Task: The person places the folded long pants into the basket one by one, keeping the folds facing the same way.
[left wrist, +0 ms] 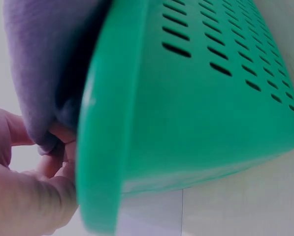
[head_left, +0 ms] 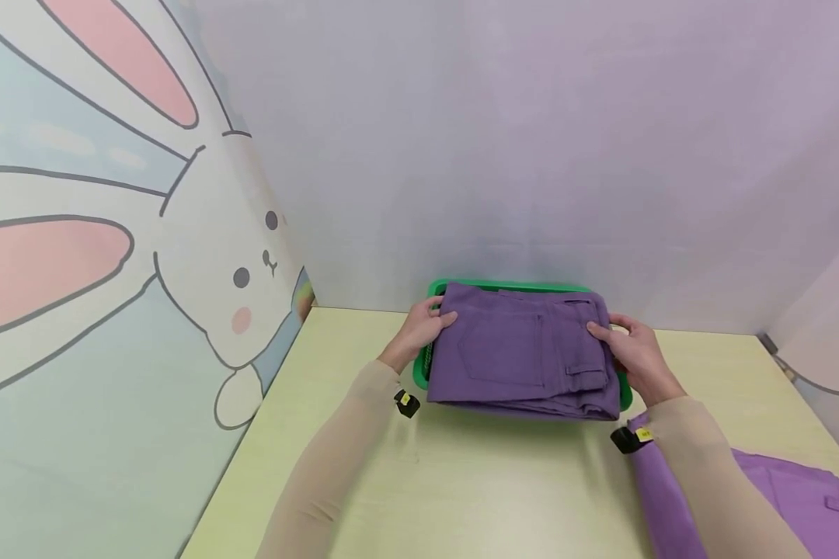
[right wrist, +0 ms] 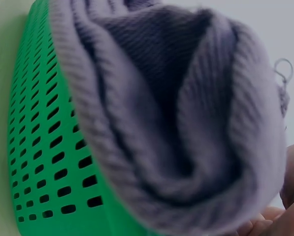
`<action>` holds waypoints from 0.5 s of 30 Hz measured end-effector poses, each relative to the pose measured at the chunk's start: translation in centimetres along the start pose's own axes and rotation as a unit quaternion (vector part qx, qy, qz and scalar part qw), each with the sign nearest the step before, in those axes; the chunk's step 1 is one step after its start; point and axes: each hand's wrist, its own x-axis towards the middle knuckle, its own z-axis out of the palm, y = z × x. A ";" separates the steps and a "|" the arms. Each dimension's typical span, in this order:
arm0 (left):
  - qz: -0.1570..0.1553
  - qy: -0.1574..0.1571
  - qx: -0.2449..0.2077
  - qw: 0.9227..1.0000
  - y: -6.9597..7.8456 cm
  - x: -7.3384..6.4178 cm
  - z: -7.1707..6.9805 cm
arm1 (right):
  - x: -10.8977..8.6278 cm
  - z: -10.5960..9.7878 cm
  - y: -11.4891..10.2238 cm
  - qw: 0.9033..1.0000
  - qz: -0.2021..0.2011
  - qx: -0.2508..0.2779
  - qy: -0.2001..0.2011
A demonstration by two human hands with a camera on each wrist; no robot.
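A folded pair of purple trousers [head_left: 503, 349], with a back pocket facing up, lies over the opening of a green plastic basket [head_left: 422, 376]. My left hand [head_left: 422, 330] pinches its left edge, thumb on top and fingers beneath. At the right edge, my right hand [head_left: 639, 357] grips the trousers in the same way. In the left wrist view the cloth [left wrist: 38, 64] is bunched beside the basket's rim [left wrist: 100, 123]. The right wrist view shows the folded layers [right wrist: 211, 123] in front of the perforated basket wall [right wrist: 43, 147]. Most of the basket's inside is hidden under the trousers.
A second, lighter purple garment [head_left: 790, 489] with belt loops lies on the table [head_left: 461, 489] at the lower right, partly under my right forearm. A pale curtain-like wall [head_left: 531, 155] stands behind the basket. A rabbit-printed panel [head_left: 203, 256] borders the left side.
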 end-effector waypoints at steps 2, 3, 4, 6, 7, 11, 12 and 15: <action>-0.003 0.002 0.003 1.000 0.1 0.1 0.2 | 0.2 -0.1 0.0 1.000 0.004 -0.008 0.006; -0.003 0.004 0.005 1.000 0.1 0.2 0.3 | 0.3 -0.2 0.1 1.000 0.005 -0.012 0.008; -0.004 0.005 0.007 1.000 0.2 0.3 0.4 | 0.4 -0.2 0.1 1.000 0.007 -0.014 0.011; -0.004 0.006 0.007 1.000 0.2 0.5 0.6 | 0.6 -0.3 0.1 1.000 0.009 -0.019 0.016; -0.004 0.006 0.007 1.000 0.2 0.6 0.7 | 0.7 -0.3 0.2 1.000 0.009 -0.022 0.018; -0.005 0.004 0.008 1.000 0.2 1.0 0.9 | 1.0 -0.3 0.1 0.999 0.009 -0.032 0.026; -0.005 0.005 0.010 1.000 0.2 1.1 1.0 | 1.1 -0.3 0.0 0.999 0.008 -0.035 0.028; 0.000 0.011 0.027 1.000 0.2 1.4 1.1 | 1.4 -0.2 -0.1 0.999 0.006 -0.043 0.031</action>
